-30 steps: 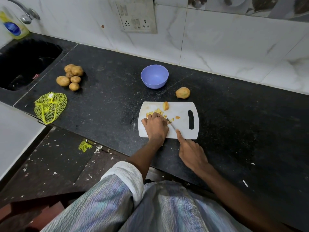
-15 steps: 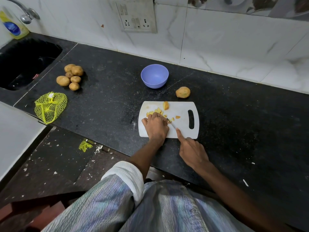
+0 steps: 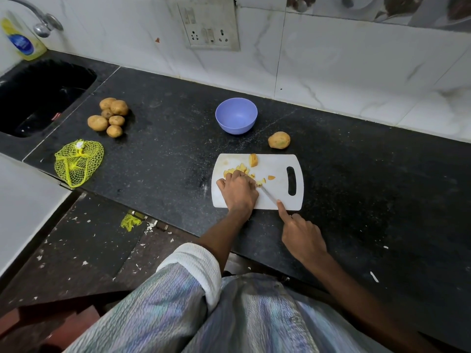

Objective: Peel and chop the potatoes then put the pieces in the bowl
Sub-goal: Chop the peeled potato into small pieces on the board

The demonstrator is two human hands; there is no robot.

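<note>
A white cutting board [image 3: 277,197] lies on the black counter. My left hand [image 3: 238,192] curls over a piece of potato on the board, which it mostly hides. Yellow potato pieces [image 3: 242,169] lie just beyond its fingers, with a larger chunk [image 3: 253,160] at the board's far edge. My right hand [image 3: 302,235] grips a knife [image 3: 267,194], index finger stretched along its back, the blade tip at the potato beside my left fingers. A blue bowl [image 3: 236,119] stands beyond the board. One whole potato [image 3: 279,140] sits to the right of the bowl.
Several unpeeled potatoes [image 3: 110,117] are heaped at the left near the dark sink [image 3: 38,98]. A yellow mesh bag [image 3: 78,161] lies at the counter's front-left edge. A soap bottle [image 3: 21,39] and tap stand at the far left. The tiled wall carries a socket panel [image 3: 209,29].
Both hands stay over the board; the knife has shifted only slightly at the potato under my left hand. Nothing else has moved.
</note>
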